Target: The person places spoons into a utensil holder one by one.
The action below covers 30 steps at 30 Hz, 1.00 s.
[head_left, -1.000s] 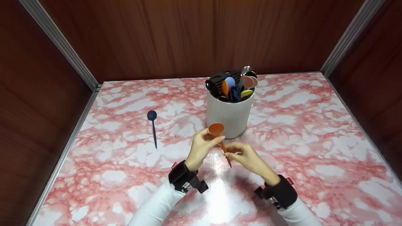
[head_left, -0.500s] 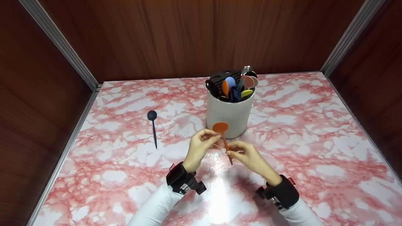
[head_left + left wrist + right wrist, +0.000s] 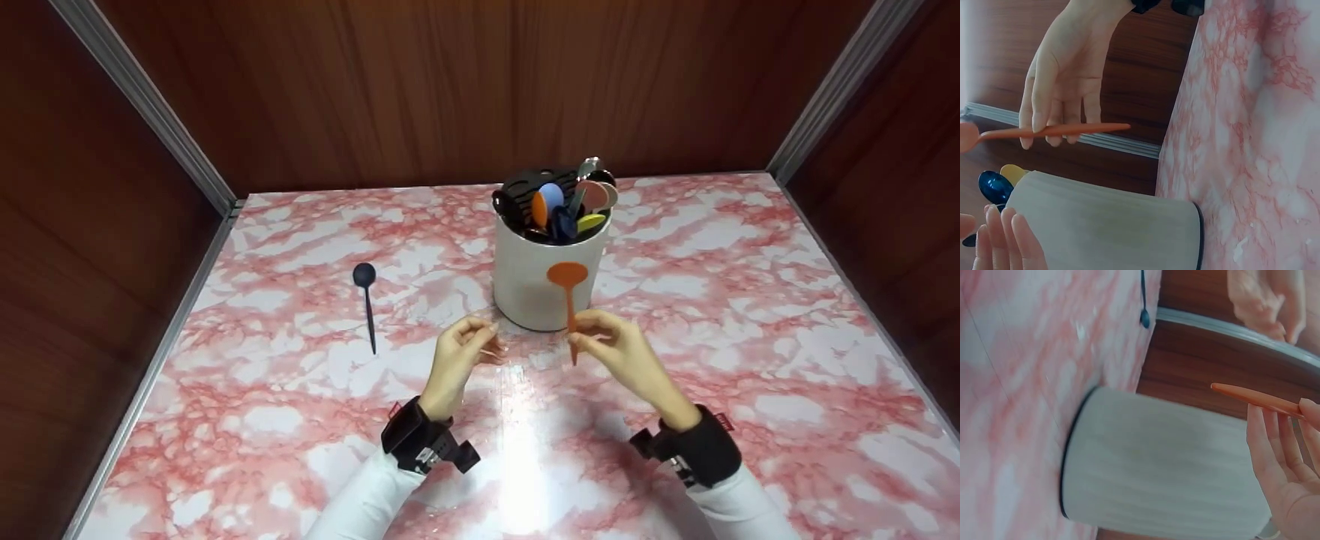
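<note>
The right hand (image 3: 622,352) is pinching the handle of an orange spoon (image 3: 568,289), holding it upright with its bowl up, just in front of the white utensil holder (image 3: 544,281). The left hand (image 3: 459,352) is hovering near the holder's left front, fingers loosely curled and holding nothing. The holder is standing on the pink marbled table (image 3: 750,315), carrying orange, blue, yellow, black and metal spoons. A dark blue spoon (image 3: 366,300) is lying well left of the holder.
</note>
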Tool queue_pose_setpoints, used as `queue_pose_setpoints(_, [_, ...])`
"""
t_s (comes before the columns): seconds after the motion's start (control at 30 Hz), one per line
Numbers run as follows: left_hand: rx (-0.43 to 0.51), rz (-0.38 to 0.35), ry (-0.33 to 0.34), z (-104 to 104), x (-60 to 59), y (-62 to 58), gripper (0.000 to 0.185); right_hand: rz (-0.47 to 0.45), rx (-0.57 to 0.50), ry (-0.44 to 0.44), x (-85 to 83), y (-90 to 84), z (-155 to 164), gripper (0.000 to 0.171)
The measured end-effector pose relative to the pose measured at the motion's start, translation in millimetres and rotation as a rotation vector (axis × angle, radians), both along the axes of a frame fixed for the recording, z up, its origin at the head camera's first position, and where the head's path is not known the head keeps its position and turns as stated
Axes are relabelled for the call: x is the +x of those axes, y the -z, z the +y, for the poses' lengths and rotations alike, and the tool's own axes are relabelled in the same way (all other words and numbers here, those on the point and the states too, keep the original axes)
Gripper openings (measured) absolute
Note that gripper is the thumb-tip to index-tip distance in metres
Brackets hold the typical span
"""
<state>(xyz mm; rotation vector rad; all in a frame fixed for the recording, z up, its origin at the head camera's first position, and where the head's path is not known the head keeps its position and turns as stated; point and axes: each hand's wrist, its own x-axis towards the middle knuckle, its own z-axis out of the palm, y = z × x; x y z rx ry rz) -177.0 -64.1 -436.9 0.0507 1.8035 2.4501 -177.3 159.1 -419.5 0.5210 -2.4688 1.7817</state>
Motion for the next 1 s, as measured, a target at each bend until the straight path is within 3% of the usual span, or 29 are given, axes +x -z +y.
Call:
queue_pose_setpoints(0.37, [-0.007, -0.038, -0.036, -23.1, 2.4, 9.7, 0.007, 0.07, -0.035, 0.128, -13.8, -33.8, 17.8, 0.019])
queue_pose_setpoints(0.7, [-0.035, -0.087, -0.031, -36.9, 6.7, 17.4, 0.007, 0.236, -0.065, 0.195, -31.8, -65.1, 31.7, 0.019])
queue_pose_setpoints(1.0, [-0.017, -0.096, -0.028, -42.1, 8.9, 21.6, 0.005, 0.253, -0.106, 0.248, -51.8, -90.1, 30.8, 0.016])
